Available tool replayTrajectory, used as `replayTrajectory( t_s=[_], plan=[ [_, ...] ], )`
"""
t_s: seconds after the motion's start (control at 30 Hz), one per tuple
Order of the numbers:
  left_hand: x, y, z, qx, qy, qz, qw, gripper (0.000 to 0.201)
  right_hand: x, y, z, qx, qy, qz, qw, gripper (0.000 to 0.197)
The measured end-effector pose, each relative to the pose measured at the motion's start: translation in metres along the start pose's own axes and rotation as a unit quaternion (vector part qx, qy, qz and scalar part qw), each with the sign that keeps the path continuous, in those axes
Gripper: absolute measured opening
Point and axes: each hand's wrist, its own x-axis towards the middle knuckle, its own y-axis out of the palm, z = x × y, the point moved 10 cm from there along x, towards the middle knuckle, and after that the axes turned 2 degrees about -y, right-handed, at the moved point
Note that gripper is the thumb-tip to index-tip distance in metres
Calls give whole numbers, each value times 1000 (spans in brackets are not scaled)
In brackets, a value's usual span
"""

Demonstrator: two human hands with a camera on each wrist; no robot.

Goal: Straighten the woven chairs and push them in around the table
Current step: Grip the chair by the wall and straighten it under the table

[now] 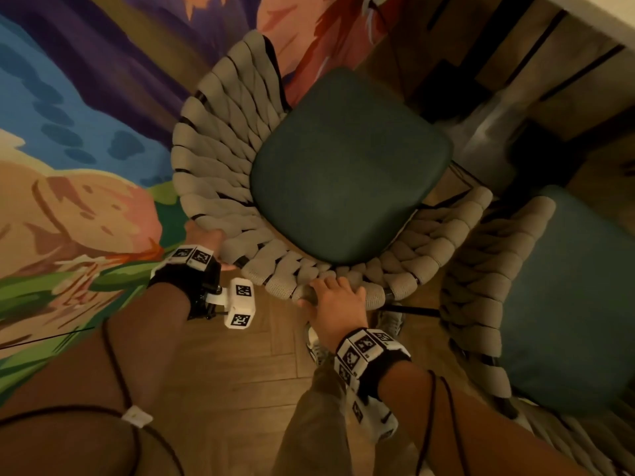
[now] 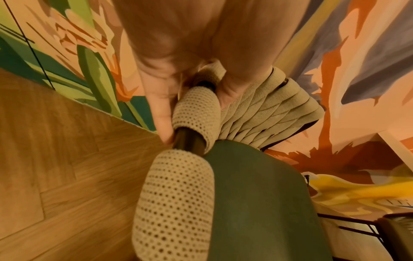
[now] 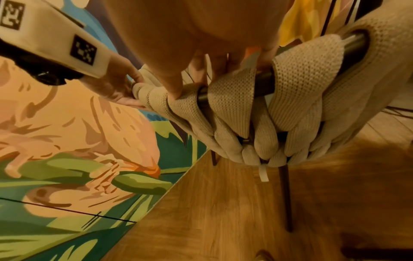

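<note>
A woven beige chair (image 1: 220, 159) with a dark green cushion (image 1: 347, 166) stands below me, its open front turned toward the white table (image 1: 604, 18) at the upper right. My left hand (image 1: 206, 237) grips the curved back rim on its left side. In the left wrist view the thumb (image 2: 161, 109) lies along the dark tube and woven bands (image 2: 194, 109). My right hand (image 1: 335, 297) holds the same rim nearer me, fingers curled over the top. The right wrist view has its thumb (image 3: 176, 88) pressed on the weave (image 3: 245, 114).
A second woven chair (image 1: 481, 269) with a teal cushion (image 1: 567, 304) stands close on the right, almost touching the first. A painted mural wall (image 1: 68, 132) runs along the left. My shoe (image 1: 318, 345) is on the wooden floor (image 1: 240, 372) behind the chair.
</note>
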Motion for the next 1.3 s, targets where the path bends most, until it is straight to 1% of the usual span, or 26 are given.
replayTrajectory(
  t_s=[0.07, 0.1, 0.13, 0.17, 0.2, 0.23, 0.27, 0.3, 0.33, 0.37, 0.4, 0.43, 0.47, 0.5, 0.53, 0.57, 0.63, 0.73, 0.8, 0.93, 1.03, 1.17, 1.23, 1.3],
  plan=[
    [-5, 2, -2, -11, 11, -6, 1000, 71, 4, -3, -8, 24, -6, 11, 1000, 44],
    [-13, 3, -5, -9, 12, -10, 1000, 70, 6, -8, -15, 37, -5, 0, 999, 43],
    [-17, 3, -4, -11, 12, -19, 1000, 68, 7, -18, -25, 45, -1, -25, 999, 41],
    [-18, 1, -2, -21, 16, -35, 999, 66, 8, -31, -38, 50, 7, -67, 996, 39],
    [-23, 3, 0, -32, 15, -37, 999, 63, 8, -49, -55, 58, 18, -130, 990, 37],
    [-29, 3, 4, -45, 14, -47, 998, 60, 5, -70, -77, 69, 41, -202, 976, 39],
    [-28, 4, 11, -60, 7, -54, 997, 58, -3, -90, -104, 92, 84, -272, 954, 43],
    [-32, 9, 18, -89, -8, -45, 995, 57, -13, -104, -137, 135, 152, -328, 922, 49],
    [-31, 15, 28, -113, -27, -33, 993, 58, -25, -109, -171, 197, 234, -358, 882, 55],
    [-23, 20, 42, -130, -46, -30, 990, 60, -34, -104, -200, 278, 311, -359, 835, 60],
    [-16, 22, 53, -133, -54, -34, 989, 61, -38, -90, -219, 368, 366, -335, 786, 63],
    [-9, 23, 60, -123, -56, -45, 990, 63, -35, -73, -228, 448, 396, -297, 744, 63],
    [-8, 24, 60, -109, -56, -49, 991, 64, -29, -59, -229, 499, 404, -255, 723, 61],
    [-15, 25, 53, -102, -56, -58, 992, 63, -23, -52, -227, 520, 399, -223, 722, 58],
    [-29, 28, 40, -108, -55, -55, 991, 62, -16, -51, -226, 521, 389, -211, 730, 57],
    [-30, 29, 34, -113, -54, -55, 991, 60, -11, -52, -225, 516, 382, -209, 737, 56],
    [-43, 34, 17, -127, -52, -54, 989, 57, -3, -57, -228, 517, 376, -211, 740, 55],
    [-42, 43, 1, -133, -46, -54, 989, 53, 6, -71, -236, 522, 381, -217, 731, 56],
    [-42, 54, -10, -143, -49, -42, 988, 52, 14, -82, -245, 518, 385, -225, 730, 55],
    [-48, 77, -38, -134, -46, -18, 990, 48, 28, -102, -263, 520, 387, -236, 724, 54],
    [-46, 90, -58, -94, -43, -8, 995, 46, 38, -116, -276, 521, 393, -241, 719, 53],
    [-25, 109, -78, -19, -7, 3, 1000, 55, 52, -137, -295, 527, 390, -246, 713, 53],
    [-10, 118, -84, -2, -4, 6, 1000, 58, 59, -148, -304, 523, 386, -249, 718, 52],
    [-13, 129, -93, -7, -22, 17, 1000, 67, 65, -157, -312, 522, 386, -249, 719, 52]
  ],
)
